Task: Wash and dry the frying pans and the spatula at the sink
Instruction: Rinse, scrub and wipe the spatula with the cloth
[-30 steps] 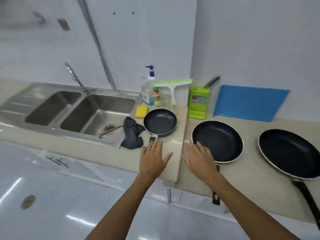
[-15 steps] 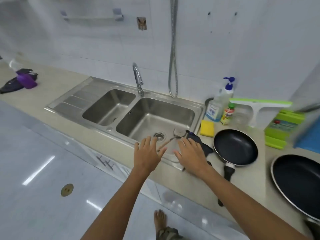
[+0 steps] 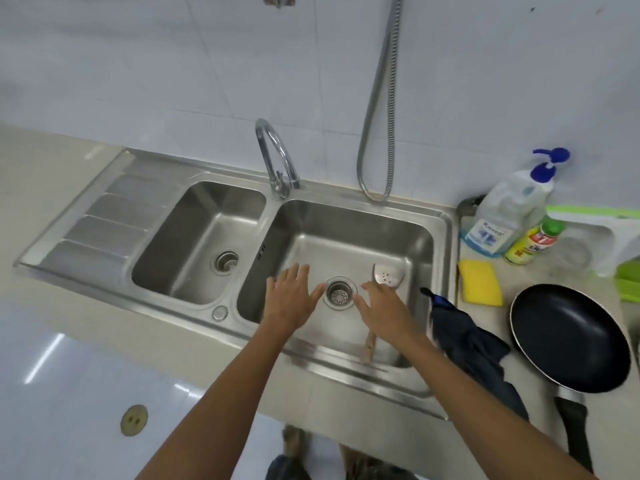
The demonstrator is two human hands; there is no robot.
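A metal spatula (image 3: 387, 277) with a wooden handle lies in the right basin of the steel double sink (image 3: 440, 258), its blade near the drain. My right hand (image 3: 384, 311) hovers over its handle, fingers spread, holding nothing. My left hand (image 3: 291, 301) is open over the basin, left of the drain. A small black frying pan (image 3: 568, 336) sits on the counter to the right of the sink, handle toward me. A dark blue cloth (image 3: 467, 344) drapes over the sink's right edge beside the pan.
A chrome faucet (image 3: 275, 157) stands between the basins, with a metal hose (image 3: 379, 109) hanging behind. A yellow sponge (image 3: 479, 282), a soap pump bottle (image 3: 509, 209), a small yellow bottle (image 3: 533, 242) and a green-edged squeegee (image 3: 609, 223) crowd the counter at right.
My view has swung left from the pans on the counter to the sink. Both hands have moved forward from the counter edge to over the right basin.
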